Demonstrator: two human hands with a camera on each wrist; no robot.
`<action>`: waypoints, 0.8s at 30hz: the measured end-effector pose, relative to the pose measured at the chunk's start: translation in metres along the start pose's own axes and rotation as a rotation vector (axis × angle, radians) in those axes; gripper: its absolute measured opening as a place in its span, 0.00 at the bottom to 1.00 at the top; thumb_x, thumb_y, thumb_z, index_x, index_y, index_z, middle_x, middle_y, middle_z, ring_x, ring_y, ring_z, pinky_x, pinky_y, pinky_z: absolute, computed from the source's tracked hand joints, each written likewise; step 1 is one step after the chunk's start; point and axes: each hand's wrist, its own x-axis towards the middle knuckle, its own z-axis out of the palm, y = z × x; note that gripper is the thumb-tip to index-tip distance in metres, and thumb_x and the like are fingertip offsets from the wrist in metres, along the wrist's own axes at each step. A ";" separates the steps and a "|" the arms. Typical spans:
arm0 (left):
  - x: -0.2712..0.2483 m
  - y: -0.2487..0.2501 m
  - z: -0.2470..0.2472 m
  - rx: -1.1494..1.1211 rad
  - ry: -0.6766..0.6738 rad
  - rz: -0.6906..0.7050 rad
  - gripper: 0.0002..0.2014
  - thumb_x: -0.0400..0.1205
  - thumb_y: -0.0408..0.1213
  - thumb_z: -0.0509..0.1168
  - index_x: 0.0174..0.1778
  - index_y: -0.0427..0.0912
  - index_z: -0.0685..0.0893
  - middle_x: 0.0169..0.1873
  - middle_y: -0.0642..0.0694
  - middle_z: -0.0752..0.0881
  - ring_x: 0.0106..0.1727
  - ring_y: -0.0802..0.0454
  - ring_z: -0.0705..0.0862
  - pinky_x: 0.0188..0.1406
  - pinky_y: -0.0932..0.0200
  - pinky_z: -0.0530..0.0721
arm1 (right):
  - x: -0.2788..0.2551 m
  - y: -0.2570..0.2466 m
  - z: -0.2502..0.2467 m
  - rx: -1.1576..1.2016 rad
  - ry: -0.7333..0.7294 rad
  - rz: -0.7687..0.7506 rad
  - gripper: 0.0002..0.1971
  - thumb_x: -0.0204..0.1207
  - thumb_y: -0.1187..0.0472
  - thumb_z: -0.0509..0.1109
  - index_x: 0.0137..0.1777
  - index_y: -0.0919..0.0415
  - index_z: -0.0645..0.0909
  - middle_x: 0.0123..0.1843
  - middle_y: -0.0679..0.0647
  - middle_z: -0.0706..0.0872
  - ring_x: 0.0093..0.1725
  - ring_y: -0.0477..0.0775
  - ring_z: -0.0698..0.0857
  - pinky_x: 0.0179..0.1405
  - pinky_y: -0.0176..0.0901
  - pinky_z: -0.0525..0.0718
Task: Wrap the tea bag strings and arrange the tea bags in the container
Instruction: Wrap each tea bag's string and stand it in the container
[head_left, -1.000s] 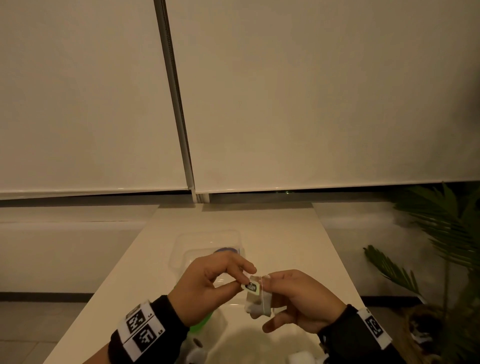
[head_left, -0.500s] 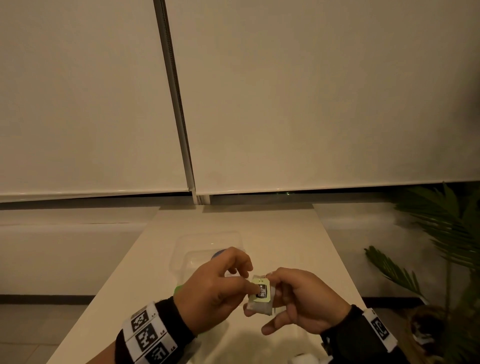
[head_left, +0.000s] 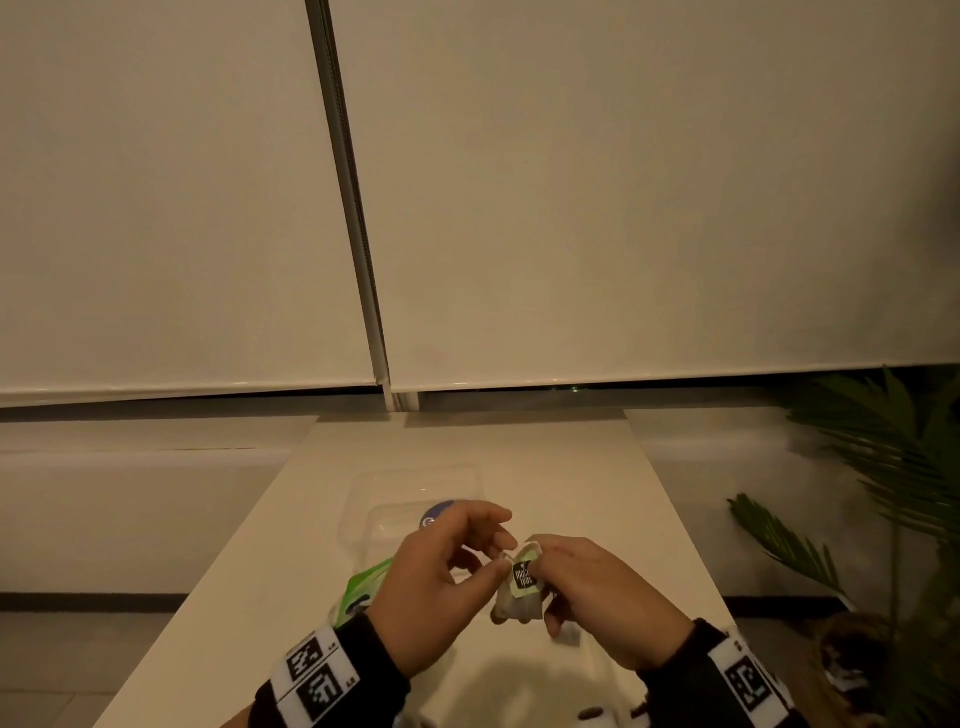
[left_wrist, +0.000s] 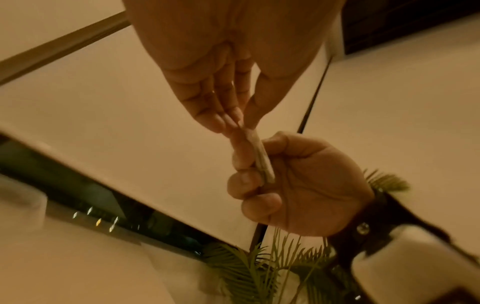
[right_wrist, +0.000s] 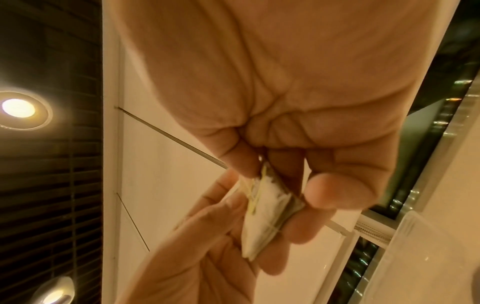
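Note:
A small white tea bag (head_left: 519, 603) is held above the table, its green and black tag (head_left: 523, 574) lying flat on its near face. My right hand (head_left: 543, 579) grips the bag between thumb and curled fingers. My left hand (head_left: 501, 560) pinches the tag's upper left corner with thumb and forefinger. In the right wrist view the yellowish string (right_wrist: 255, 192) crosses the tea bag (right_wrist: 265, 216) several times, between my right hand (right_wrist: 283, 185) and the left hand (right_wrist: 228, 197). The left wrist view shows the tea bag (left_wrist: 262, 158) edge-on. A clear plastic container (head_left: 410, 486) stands just beyond the hands.
A green packet (head_left: 363, 592) lies on the white table (head_left: 571, 467) under my left wrist. A small pale item (head_left: 569, 635) lies on the table below my right hand. A potted palm (head_left: 883, 493) stands to the right of the table. Blinds hang behind.
My left hand has carried the tag rightward onto the face of the tea bag and now pinches it there. The right hand kept its grip, almost still.

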 end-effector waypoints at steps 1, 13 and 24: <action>0.000 0.000 0.002 -0.017 0.015 -0.030 0.15 0.74 0.33 0.69 0.56 0.52 0.83 0.43 0.52 0.89 0.47 0.50 0.87 0.45 0.54 0.86 | 0.001 0.001 0.000 0.005 -0.004 0.005 0.15 0.83 0.68 0.53 0.46 0.65 0.82 0.40 0.56 0.89 0.38 0.50 0.82 0.32 0.43 0.76; -0.004 -0.003 0.010 -0.662 0.151 -0.484 0.14 0.70 0.24 0.74 0.52 0.30 0.86 0.38 0.31 0.87 0.38 0.39 0.85 0.38 0.49 0.84 | 0.003 0.015 0.011 -0.026 0.184 -0.307 0.19 0.78 0.76 0.64 0.49 0.48 0.85 0.42 0.50 0.86 0.41 0.51 0.84 0.41 0.41 0.84; -0.006 0.012 0.001 -0.801 0.058 -0.429 0.22 0.64 0.22 0.72 0.52 0.30 0.76 0.25 0.37 0.81 0.23 0.49 0.80 0.23 0.61 0.79 | -0.003 0.000 -0.002 -0.045 0.063 -0.291 0.04 0.77 0.72 0.70 0.43 0.65 0.83 0.39 0.55 0.85 0.38 0.51 0.83 0.34 0.46 0.83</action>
